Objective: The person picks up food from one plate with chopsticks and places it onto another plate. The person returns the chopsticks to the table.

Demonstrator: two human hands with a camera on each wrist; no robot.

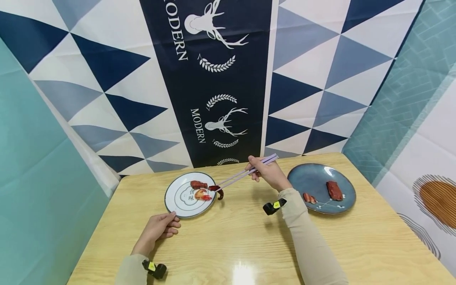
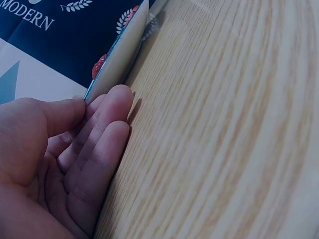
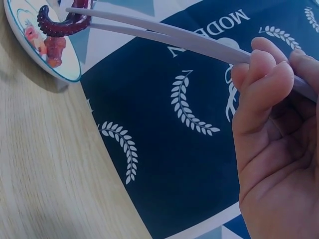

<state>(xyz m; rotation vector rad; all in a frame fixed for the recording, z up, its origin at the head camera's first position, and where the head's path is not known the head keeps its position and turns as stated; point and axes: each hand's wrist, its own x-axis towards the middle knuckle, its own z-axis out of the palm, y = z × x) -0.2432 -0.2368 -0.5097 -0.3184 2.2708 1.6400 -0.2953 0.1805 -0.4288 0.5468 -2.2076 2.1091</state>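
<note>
My left hand (image 1: 158, 228) pinches the near-left rim of a white plate (image 1: 174, 196), thumb on top and fingers beneath, as the left wrist view shows. On that plate lie a reddish-brown drumstick-like piece (image 1: 198, 184) and an orange-red shrimp-like piece (image 1: 202, 194). Purple chopsticks (image 1: 238, 176) are gripped in my right hand (image 1: 268, 171). Between their tips hangs a dark red octopus tentacle (image 3: 56, 26), with its suckered end curled. In the head view the tentacle overlaps the plate's right rim, seemingly above it.
On the right of the wooden table (image 1: 221, 245) stands a blue plate (image 1: 303, 178) with a dark red meat slab (image 1: 334, 190) and a small striped reddish piece (image 1: 309, 198). My right forearm passes just left of it. A patterned cloth wall (image 1: 228, 79) closes off the back edge.
</note>
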